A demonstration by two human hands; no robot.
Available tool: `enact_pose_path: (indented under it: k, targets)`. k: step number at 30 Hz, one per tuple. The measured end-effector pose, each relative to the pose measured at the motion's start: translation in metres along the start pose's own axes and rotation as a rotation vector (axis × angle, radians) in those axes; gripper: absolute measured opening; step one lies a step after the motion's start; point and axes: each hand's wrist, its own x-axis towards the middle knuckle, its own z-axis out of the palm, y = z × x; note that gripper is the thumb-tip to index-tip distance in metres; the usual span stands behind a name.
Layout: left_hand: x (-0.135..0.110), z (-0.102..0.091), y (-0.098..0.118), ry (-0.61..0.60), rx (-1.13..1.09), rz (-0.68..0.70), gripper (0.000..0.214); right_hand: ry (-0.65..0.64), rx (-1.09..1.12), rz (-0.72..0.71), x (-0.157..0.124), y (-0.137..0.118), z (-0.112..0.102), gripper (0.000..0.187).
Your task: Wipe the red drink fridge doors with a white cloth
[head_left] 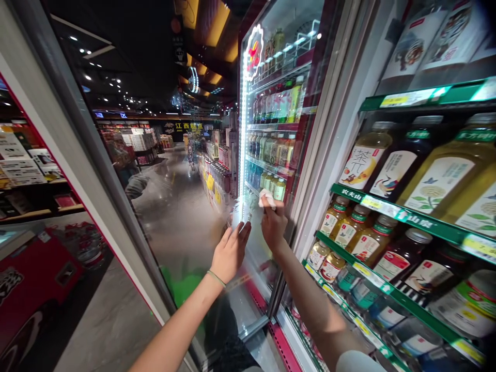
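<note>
My right hand grips a crumpled white cloth against the glass door of a drinks cooler. To its left, my left hand is stretched out, fingers extended and fingertips at the glass; it holds nothing. A thin band circles the left wrist. The door stands open, with its light-coloured frame slanting down on the left. Smeary, hazy patches show on the pane around my hands. Lit shelves of bottles appear in the glass beyond the right hand; whether they are a reflection I cannot tell.
Close on my right, open cooler shelves hold several rows of tea bottles behind green price rails. At lower left stands a red car-shaped display on the grey floor. Through the glass, store aisles and stacked goods stretch back.
</note>
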Motion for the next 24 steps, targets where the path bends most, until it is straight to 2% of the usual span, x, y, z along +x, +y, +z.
enact_pose_path:
  k: [3,7,11,16,21,24]
  targets:
    - [-0.012,-0.003,0.0,0.024,0.013,-0.007,0.063,-0.018,0.008,-0.056,-0.004,-0.005,-0.003,0.054]
    - [-0.011,-0.025,-0.006,0.018,0.036,-0.228,0.064,0.027,-0.009,0.026,-0.007,-0.011,-0.007,0.05]
    - [-0.007,-0.047,-0.018,0.07,0.084,-0.361,0.073,-0.046,0.008,-0.046,-0.008,-0.02,-0.01,0.052]
    - [-0.008,-0.055,-0.031,0.142,0.143,-0.419,0.074,-0.022,-0.009,0.052,-0.005,-0.025,-0.01,0.051]
    - [-0.01,-0.054,-0.037,0.161,0.167,-0.4,0.075,-0.029,0.068,-0.136,-0.005,-0.031,-0.009,0.049]
    - [-0.011,-0.054,-0.038,0.16,0.17,-0.398,0.075,0.004,0.053,-0.064,-0.004,-0.037,-0.01,0.055]
